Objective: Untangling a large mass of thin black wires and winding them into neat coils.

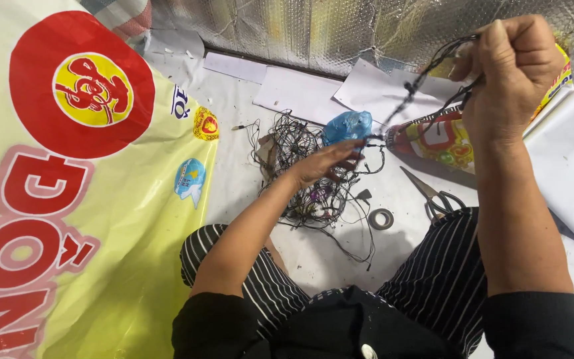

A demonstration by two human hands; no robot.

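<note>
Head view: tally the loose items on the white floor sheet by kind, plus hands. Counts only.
Tangled black wire pile: 1
Scissors: 1
Tape roll: 1
Blue plastic bag: 1
Colourful printed tube: 1
Hands, both on one wire strand: 2, left hand and right hand
Total: 7

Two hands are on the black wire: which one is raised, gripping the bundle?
The right hand, lifted at upper right, fist closed around a bundle of black wire. The left hand stays low over the tangled pile, pinching one strand.
</note>
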